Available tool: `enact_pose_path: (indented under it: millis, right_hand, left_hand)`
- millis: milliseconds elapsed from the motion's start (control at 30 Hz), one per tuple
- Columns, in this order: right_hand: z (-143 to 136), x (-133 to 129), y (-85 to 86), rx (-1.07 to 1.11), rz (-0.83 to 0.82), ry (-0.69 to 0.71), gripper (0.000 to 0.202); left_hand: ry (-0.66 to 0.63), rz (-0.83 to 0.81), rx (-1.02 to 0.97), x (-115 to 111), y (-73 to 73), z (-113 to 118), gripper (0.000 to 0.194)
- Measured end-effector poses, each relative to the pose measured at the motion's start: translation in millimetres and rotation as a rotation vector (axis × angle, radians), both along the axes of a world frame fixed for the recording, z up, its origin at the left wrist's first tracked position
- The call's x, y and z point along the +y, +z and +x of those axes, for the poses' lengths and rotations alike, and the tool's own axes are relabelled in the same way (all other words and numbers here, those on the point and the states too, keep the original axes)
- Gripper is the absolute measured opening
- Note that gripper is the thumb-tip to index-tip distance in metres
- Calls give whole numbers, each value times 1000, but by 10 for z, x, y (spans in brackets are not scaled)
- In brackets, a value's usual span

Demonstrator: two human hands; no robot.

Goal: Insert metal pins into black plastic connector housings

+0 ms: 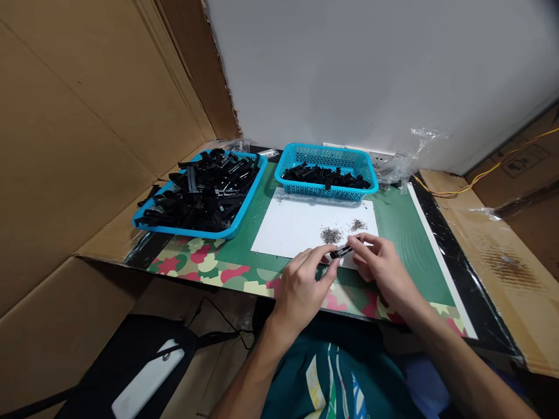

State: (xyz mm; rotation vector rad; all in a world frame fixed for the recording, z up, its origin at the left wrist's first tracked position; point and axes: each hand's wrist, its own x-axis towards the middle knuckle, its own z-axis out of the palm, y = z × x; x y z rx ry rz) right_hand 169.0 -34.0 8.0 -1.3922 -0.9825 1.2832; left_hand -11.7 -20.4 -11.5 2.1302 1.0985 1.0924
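A small black part [341,252] is held between my two hands above the near edge of a white sheet [288,230]. My left hand [305,276] pinches its left end between thumb and fingers. At its right end, the fingertips of my right hand [376,256] close on it. Just beyond the part, two piles of tiny dark pieces lie on the sheet: a larger one [331,235] and a smaller one [358,224]. Whether my right fingers also hold a tiny piece is too small to tell.
A blue tray [238,224] heaped with black parts stands at the left. Behind the sheet is a blue basket [305,188] with black parts. Clear plastic bags [395,169] lie by the wall. Cardboard walls [87,105] flank the table, and a white phone-like object [148,381] rests lower left.
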Motion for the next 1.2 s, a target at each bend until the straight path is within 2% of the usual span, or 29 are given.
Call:
enact_pose_path:
  millis: [100,167,333,433,533,633,700,933,1200]
  right_hand:
    - [230,-26,-1,-71,43,-57,40]
    - [361,-27,27,-186,137,-79,34]
    - [481,52,209,-561,404,83,28]
    - [421,122,296,-686,467,92,25]
    - [315,179,290,-551,418,66,23]
    - [206,220,215,-365,335,75,27]
    - [148,236,163,-328,300,82,29]
    - [84,230,139,-442,308,102,21]
    - [111,213,166,-638,367,144,28]
  left_hand:
    - [-15,-26,30,22,5,0,19]
    - [-34,-25,90,40,9,1,17]
    - [-78,-43,173,71,28,4,16]
    - [-71,-30,176,75,25,8,18]
    - [-53,-2,175,71,5,13,19]
    - [-50,19,180,65,-17,14,19]
    - [-46,35,188,64,-32,12,20]
    - [-26,65,195,62,-71,9,20]
    - [-62,157,248,50,-43,22,18]
